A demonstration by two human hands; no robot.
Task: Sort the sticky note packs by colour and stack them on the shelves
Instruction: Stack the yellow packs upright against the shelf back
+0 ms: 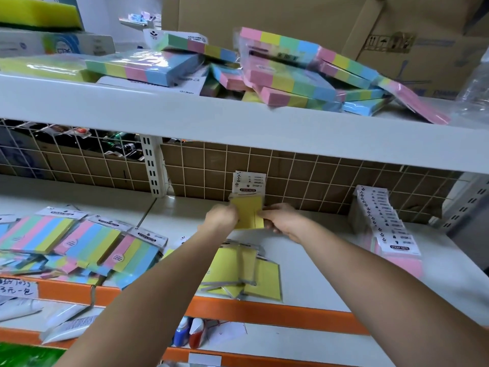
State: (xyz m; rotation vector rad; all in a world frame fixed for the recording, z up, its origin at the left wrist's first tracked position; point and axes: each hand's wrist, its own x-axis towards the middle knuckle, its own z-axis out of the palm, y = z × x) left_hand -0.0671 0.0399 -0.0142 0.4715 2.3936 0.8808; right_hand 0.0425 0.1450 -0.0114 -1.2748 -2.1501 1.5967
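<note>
A small upright stack of yellow sticky note packs (248, 207) stands against the wire grid at the back of the middle shelf (312, 250). My left hand (221, 217) grips its left side and my right hand (281, 219) grips its right side. Several more yellow packs (246, 271) lie loose near the shelf's front edge, below my arms. A row of pink packs (389, 234) stands upright at the right. Striped multicolour packs (79, 242) lie in a heap at the left.
The upper shelf (185, 112) carries a jumbled pile of multicolour packs (291, 75), with cardboard boxes (317, 19) behind. A white upright bracket (154, 165) divides the shelf's back. Orange shelf edging (264, 311) runs along the front; tubes and bottles lie on the shelf below.
</note>
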